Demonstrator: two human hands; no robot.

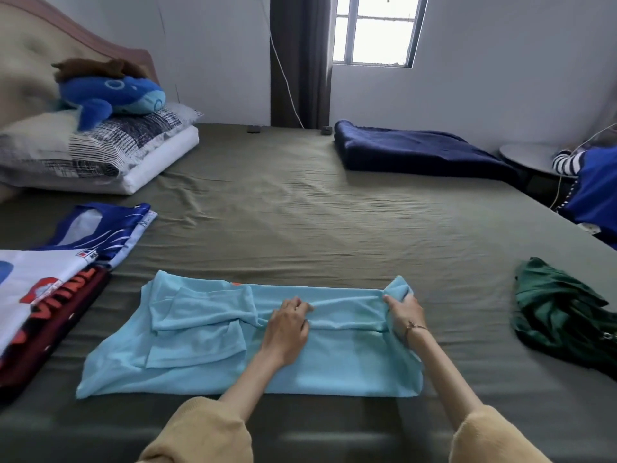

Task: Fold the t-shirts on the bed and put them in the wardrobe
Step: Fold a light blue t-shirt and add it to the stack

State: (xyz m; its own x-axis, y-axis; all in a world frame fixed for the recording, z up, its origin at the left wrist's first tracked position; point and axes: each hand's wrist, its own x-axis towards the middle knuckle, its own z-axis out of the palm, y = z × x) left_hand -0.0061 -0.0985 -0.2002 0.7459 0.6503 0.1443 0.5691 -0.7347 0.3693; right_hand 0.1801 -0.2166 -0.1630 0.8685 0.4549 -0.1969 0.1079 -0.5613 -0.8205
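A light blue t-shirt (200,349) lies partly folded across the near part of the olive bed (300,212), its sleeves turned in at the left. My left hand (288,324) pinches a fold at the shirt's middle. My right hand (405,312) grips the bunched right end of the same fold. A crumpled dark green t-shirt (561,315) lies to the right. At the left edge lie a white printed t-shirt (30,289), a dark red one (63,325) under it and a blue-and-white one (103,232) behind.
Stacked pillows (100,155) with a blue plush toy (113,95) sit at the back left by the headboard. A folded navy blanket (414,150) lies at the back right. A round side table (531,158) and blue clothing (594,195) stand off the bed's right edge.
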